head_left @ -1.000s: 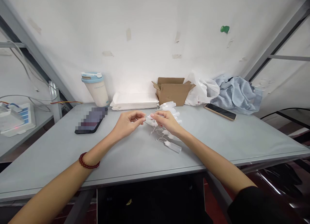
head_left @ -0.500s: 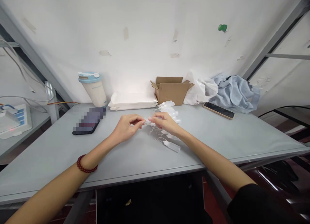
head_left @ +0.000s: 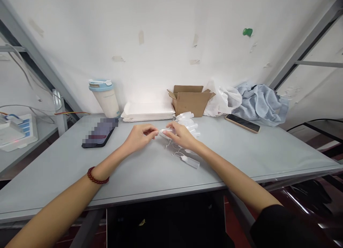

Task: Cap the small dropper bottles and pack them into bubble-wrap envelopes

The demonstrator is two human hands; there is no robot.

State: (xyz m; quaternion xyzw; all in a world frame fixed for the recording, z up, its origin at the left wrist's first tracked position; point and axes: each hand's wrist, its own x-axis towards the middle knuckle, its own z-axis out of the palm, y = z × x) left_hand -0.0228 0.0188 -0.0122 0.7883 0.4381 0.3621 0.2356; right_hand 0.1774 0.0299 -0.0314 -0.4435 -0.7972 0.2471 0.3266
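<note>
Between the fingers of my right hand (head_left: 182,135) is a small white plastic dropper bottle (head_left: 162,132), its narrow end pointing left. My left hand (head_left: 139,138) is closed in a pinch right at that narrow end; what its fingertips hold is too small to make out. Several similar translucent bottles with thin white strings lie in a row under and beyond my right hand, partly hidden by it. The nearest loose bottle (head_left: 190,162) lies on the grey table (head_left: 150,173) with its string stretched out to the left.
A stack of white sheets (head_left: 148,113), an open cardboard box (head_left: 189,103) and a white plastic bag (head_left: 222,101) stand along the wall. On the left are a cup (head_left: 105,99) and a phone (head_left: 100,133). Another phone (head_left: 242,123) and a light blue cloth (head_left: 261,103) lie right.
My right fingers have spread along the bottle, which now shows more clearly between my hands. My left hand keeps its pinch near the same spot. The view has shifted slightly.
</note>
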